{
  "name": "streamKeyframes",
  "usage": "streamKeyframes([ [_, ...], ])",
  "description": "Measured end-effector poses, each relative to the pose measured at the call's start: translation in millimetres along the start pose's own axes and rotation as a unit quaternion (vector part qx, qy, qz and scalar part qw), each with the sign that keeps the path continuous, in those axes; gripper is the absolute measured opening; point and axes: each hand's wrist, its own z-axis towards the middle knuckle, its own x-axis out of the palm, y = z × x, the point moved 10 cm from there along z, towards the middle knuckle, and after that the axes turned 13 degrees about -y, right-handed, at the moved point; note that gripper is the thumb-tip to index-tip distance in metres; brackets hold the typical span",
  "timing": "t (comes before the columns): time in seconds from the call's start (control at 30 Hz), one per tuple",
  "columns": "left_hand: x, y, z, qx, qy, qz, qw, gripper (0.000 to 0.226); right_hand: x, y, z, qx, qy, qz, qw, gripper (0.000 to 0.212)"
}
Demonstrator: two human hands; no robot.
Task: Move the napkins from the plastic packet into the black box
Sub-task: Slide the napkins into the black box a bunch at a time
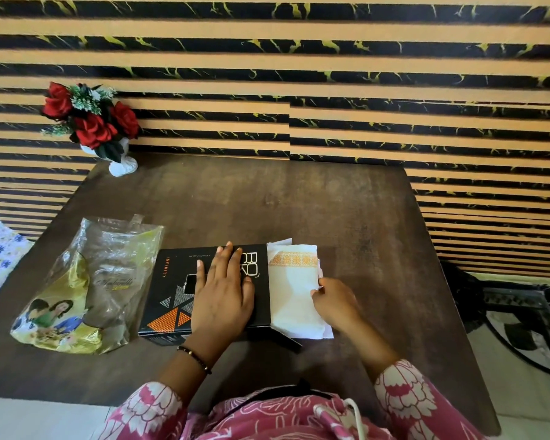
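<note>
One dark wooden bench [299, 201] carries everything. One crumpled clear-and-yellow plastic packet [89, 287] lies at its left, just beside one flat black cardboard box [172, 281] with orange triangles. One stack of white napkins [294, 290], orange-patterned band on top, sticks out of the box's right end; count of sheets unclear. One white vase of red roses [92, 125] stands at the far left corner. Left hand [222, 296]: fingers spread flat, pressing the box top. Right hand [334, 300]: fingers curled, pinching the napkins' right edge.
</note>
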Motion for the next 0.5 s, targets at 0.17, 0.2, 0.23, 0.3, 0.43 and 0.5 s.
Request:
streamKeyframes([
  [0.17, -2, -2, 0, 0.003, 0.004, -0.016, 1.0, 0.07, 17, -2, 8, 0.086, 0.031, 0.116, 0.989, 0.026],
  [0.2, -1, -2, 1, 0.005, 0.007, -0.018, 1.0, 0.07, 23, 0, 7, 0.111, 0.047, 0.164, 0.979, 0.022],
  [0.23, 0, -2, 0, 0.007, 0.012, -0.018, 1.0, 0.07, 31, 5, 4, 0.139, 0.07, 0.225, 0.962, 0.021],
  [0.3, 1, 0, -1, 0.013, 0.024, -0.018, 0.999, 0.071, 52, 19, -8, 0.2, 0.133, 0.354, 0.904, 0.023],
  [0.43, 1, 1, -1, 0.022, 0.043, -0.029, 0.998, 0.073, 89, 30, -27, 0.273, 0.199, 0.457, 0.823, 0.028],
  [0.5, 1, 0, -1, 0.025, 0.052, -0.033, 0.998, 0.073, 86, 22, -25, 0.288, 0.162, 0.469, 0.819, 0.03],
])
